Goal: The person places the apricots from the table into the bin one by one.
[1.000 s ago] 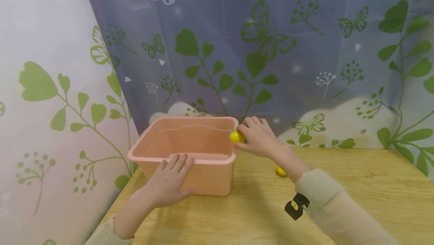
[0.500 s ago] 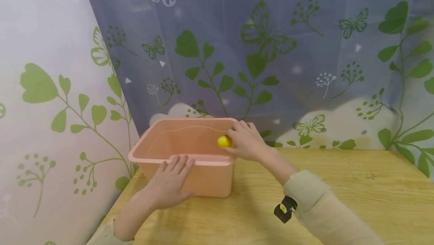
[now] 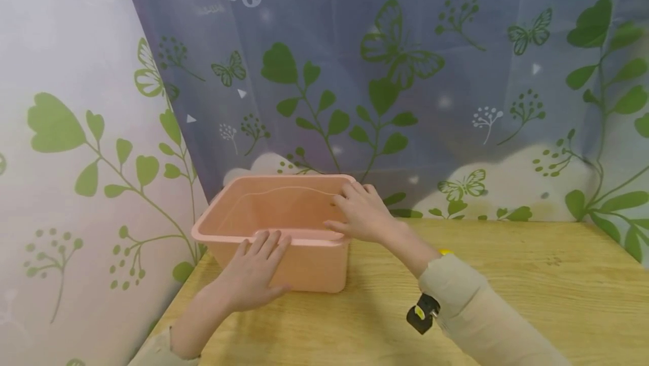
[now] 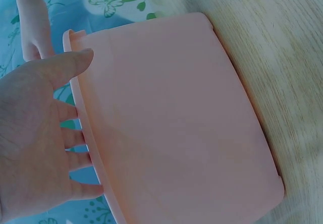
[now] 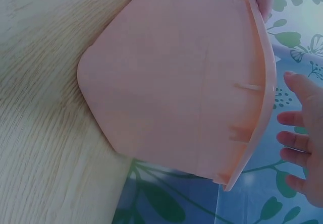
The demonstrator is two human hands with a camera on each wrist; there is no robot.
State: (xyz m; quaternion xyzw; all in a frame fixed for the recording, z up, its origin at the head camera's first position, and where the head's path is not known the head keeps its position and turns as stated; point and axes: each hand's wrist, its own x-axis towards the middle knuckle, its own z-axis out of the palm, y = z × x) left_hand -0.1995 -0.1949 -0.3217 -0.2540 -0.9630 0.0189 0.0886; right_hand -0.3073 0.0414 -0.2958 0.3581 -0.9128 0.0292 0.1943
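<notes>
Apparently steadying the pink rectangular plastic tub (image 3: pixel 316 267), the left hand (image 3: pixel 252 279) rests straight-fingered on its rim (image 3: pixel 314 242), while the right hand (image 3: pixel 364 214), grip loosely spread and empty, hovers over one end.

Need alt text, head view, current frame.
A person's empty right hand hangs over the right rim of a pink bin, the left hand resting on the near rim. The bin stands on a wooden table before a butterfly-patterned backdrop; something yellow shows behind the right sleeve.
</notes>
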